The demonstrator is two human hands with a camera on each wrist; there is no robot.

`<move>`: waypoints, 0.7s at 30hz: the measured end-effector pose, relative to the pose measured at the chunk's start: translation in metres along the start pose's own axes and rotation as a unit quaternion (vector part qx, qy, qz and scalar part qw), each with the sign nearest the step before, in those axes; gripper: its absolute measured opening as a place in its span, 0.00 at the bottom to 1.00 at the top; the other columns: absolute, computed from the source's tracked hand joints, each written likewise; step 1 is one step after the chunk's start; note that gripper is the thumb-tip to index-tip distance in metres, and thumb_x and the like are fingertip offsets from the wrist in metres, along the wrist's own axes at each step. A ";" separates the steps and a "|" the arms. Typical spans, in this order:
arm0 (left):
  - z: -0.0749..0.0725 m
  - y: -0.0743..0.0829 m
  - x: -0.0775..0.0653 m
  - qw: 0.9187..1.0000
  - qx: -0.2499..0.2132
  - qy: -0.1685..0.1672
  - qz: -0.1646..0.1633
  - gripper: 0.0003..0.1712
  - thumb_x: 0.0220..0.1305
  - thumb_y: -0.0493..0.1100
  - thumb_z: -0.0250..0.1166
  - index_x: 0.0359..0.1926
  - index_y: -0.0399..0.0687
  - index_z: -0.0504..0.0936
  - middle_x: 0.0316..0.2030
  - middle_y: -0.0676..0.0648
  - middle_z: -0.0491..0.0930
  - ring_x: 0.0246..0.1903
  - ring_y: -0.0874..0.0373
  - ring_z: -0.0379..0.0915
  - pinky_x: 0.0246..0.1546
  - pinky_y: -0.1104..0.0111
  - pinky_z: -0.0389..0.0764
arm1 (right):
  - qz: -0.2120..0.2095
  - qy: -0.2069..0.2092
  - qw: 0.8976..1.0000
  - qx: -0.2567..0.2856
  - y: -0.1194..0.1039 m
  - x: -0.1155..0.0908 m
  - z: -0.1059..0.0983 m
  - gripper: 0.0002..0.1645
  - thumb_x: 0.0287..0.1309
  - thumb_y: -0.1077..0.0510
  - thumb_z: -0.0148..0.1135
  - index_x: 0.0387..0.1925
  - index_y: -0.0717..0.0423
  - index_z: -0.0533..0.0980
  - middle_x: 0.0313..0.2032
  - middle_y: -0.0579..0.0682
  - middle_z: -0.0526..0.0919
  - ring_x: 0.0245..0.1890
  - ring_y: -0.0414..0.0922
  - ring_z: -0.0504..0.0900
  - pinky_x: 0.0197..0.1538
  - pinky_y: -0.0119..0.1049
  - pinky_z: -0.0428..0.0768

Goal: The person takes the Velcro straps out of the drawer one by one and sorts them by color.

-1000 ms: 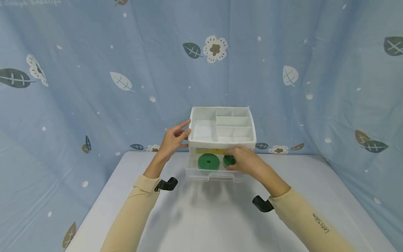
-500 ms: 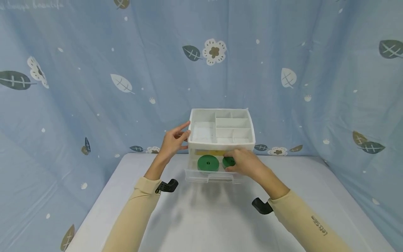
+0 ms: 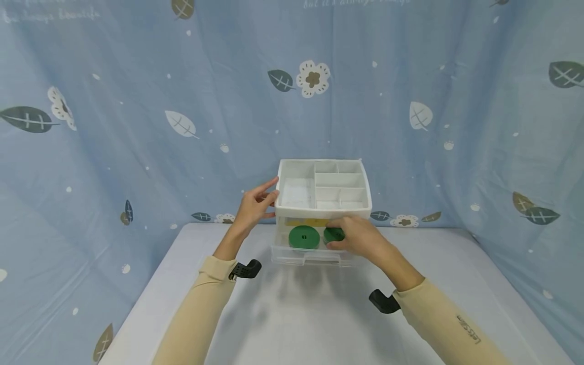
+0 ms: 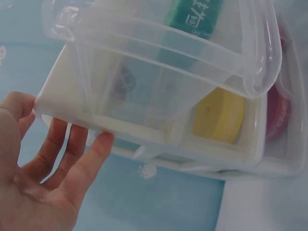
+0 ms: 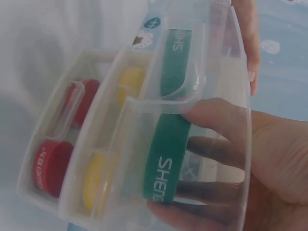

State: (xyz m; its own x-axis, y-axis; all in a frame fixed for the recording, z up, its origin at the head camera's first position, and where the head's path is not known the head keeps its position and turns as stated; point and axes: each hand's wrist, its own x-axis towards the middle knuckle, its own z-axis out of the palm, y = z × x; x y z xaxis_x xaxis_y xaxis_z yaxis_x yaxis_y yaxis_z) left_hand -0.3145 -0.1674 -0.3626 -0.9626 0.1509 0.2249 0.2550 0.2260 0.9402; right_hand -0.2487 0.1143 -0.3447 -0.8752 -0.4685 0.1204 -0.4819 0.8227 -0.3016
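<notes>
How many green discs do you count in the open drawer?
2. The left green disc sits at the left of the clear drawer; the right green disc is held by the right hand. More could be hidden under the white top tray.

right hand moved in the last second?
No, no clear shift: in the head view the right hand sits at the same place against the white organizer.

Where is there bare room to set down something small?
Bare: white tabletop before the clear plastic drawer, between beige sleeves; white plastic tray's large left compartment. Crowded: inside the drawer, right hand gripping one round green disc beside another.
</notes>
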 end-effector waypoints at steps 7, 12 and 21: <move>0.001 0.001 -0.001 1.000 0.005 0.001 0.003 0.27 0.70 0.57 0.59 0.68 0.76 0.68 0.52 0.41 0.80 0.45 0.53 0.80 0.43 0.59 0.88 | -0.009 -0.009 1.000 0.020 0.001 -0.005 -0.012 0.30 0.52 0.45 0.74 0.55 0.55 0.81 0.51 0.52 0.85 0.45 0.47 0.83 0.41 0.41 0.83; 0.001 0.009 -0.006 1.000 0.009 -0.002 0.003 0.26 0.72 0.54 0.58 0.69 0.73 0.68 0.53 0.38 0.80 0.46 0.49 0.79 0.44 0.57 0.88 | -0.004 -0.012 1.000 0.028 -0.003 -0.013 -0.022 0.31 0.53 0.43 0.73 0.56 0.53 0.81 0.50 0.52 0.85 0.38 0.43 0.82 0.34 0.36 0.78; 0.001 0.032 -0.018 1.000 -0.001 -0.015 -0.010 0.28 0.74 0.47 0.57 0.72 0.58 0.66 0.55 0.32 0.77 0.45 0.50 0.80 0.49 0.51 0.85 | 0.009 -0.022 0.998 0.058 -0.002 -0.032 -0.048 0.28 0.56 0.48 0.70 0.59 0.47 0.79 0.44 0.51 0.84 0.30 0.42 0.75 0.27 0.32 0.73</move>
State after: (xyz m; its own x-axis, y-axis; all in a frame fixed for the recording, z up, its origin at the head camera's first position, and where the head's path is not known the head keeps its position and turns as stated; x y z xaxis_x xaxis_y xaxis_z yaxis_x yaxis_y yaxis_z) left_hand -0.2891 -0.1621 -0.3369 -0.9641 0.1758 0.1990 0.2365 0.2281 0.9445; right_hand -0.2214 0.1433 -0.3022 -0.8797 -0.4699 0.0724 -0.4555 0.7892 -0.4119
